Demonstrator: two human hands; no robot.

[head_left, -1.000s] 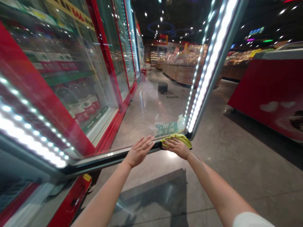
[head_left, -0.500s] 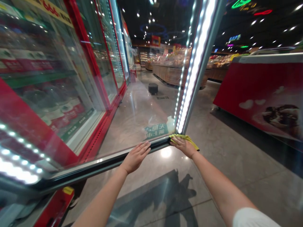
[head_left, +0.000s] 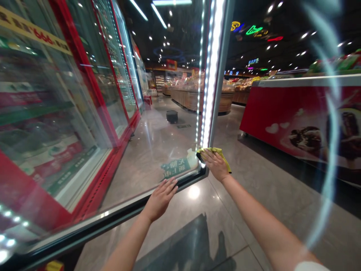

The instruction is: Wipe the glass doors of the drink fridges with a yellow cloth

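Note:
A glass door with a dark lower rail and a strip of bright LED lights along its far side stands open in front of me. My left hand lies on the lower rail, fingers stretched out over its edge; its thumb is hidden. At the lower far corner, my right hand presses a yellow cloth against the upright side frame, just above the corner. A green sticker with mirrored lettering sits on the glass between the hands.
Red-framed glass cabinets with stocked shelves line the left. To the right is a red chest freezer with dessert pictures. A dark stool-like block stands on the shiny floor beyond the glass, before a wooden display counter.
My right hand has slid the cloth from the lower corner a little up the side frame. My left hand stays on the lower rail. The view has turned slightly right.

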